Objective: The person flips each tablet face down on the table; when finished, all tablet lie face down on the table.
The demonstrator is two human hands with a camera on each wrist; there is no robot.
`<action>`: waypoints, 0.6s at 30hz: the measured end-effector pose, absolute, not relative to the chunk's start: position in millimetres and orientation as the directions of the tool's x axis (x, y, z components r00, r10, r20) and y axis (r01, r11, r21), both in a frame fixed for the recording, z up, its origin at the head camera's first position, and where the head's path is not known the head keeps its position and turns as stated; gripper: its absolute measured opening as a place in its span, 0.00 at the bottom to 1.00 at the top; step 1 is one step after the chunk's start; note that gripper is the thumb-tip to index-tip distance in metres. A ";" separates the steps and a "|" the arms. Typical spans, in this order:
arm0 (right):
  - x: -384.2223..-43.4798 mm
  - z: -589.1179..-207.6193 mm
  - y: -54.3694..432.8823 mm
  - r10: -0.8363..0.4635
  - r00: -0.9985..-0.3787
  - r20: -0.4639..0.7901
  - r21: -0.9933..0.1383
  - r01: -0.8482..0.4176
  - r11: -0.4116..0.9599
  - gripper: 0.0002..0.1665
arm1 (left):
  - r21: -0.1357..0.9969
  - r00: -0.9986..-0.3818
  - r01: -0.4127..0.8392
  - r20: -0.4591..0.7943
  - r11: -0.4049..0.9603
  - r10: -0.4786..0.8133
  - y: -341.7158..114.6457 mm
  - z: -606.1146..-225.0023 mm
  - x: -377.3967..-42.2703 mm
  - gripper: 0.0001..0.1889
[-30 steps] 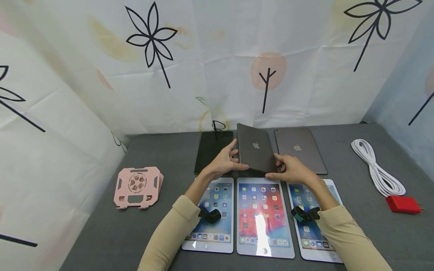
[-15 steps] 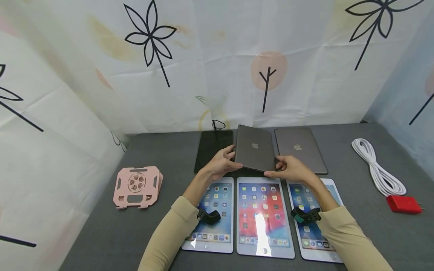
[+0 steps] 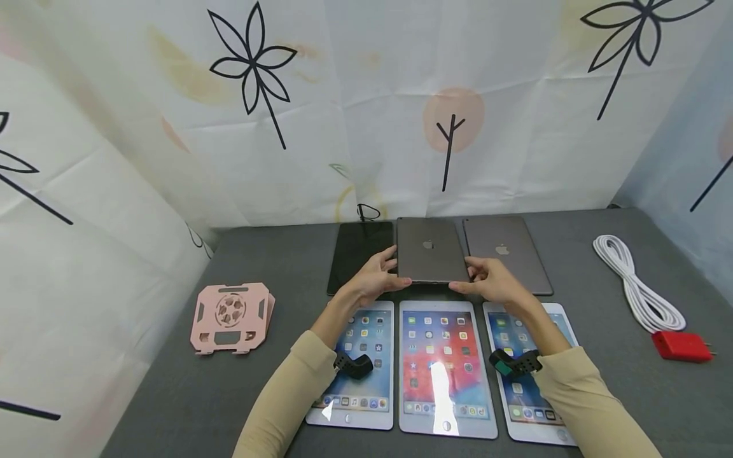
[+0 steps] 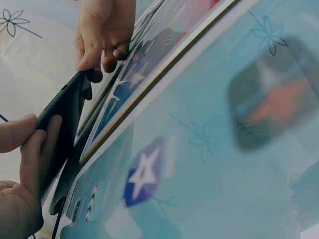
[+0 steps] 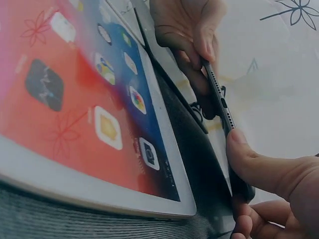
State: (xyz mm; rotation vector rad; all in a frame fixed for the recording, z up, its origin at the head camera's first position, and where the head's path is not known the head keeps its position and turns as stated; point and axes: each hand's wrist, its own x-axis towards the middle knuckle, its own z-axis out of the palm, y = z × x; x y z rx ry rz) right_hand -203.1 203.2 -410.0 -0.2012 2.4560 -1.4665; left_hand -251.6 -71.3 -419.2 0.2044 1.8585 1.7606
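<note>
A dark grey tablet [image 3: 432,257], its logo side up, is held between both hands in the back row. My left hand [image 3: 372,278] grips its near left corner, thumb on the back and fingers underneath. At the near right corner, my right hand [image 3: 494,280] pinches the edge in the same way. The right wrist view shows the tablet's port edge [image 5: 223,103] raised above the dark table cloth. Beside it lie a black tablet [image 3: 356,251], screen up, on the left and another grey tablet [image 3: 512,254], back up, on the right.
Three white tablets with lit screens [image 3: 366,350] [image 3: 443,356] [image 3: 518,394] lie in the front row, under the forearms. A pink folding stand [image 3: 231,316] sits at left. A coiled white cable [image 3: 635,283] and a red charger plug [image 3: 681,345] lie at right.
The held tablet has straightened and come down flatter, its far edge dropping toward the table. Both hands keep their grip on it; the left hand has shifted slightly left and down.
</note>
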 end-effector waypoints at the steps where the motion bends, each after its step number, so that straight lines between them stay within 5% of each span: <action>1: -204.0 -410.4 203.3 -0.251 -0.955 -0.161 -0.879 0.023 0.477 0.54 | 0.955 -0.828 -0.263 -0.296 0.136 0.476 -71.0 -419.5 -252.4 0.51; 18: -201.4 -411.7 194.8 -0.234 -0.967 -0.101 -0.669 -0.108 0.735 0.54 | 0.937 -0.833 -0.061 -0.237 0.343 0.501 -70.9 -419.5 -253.7 0.60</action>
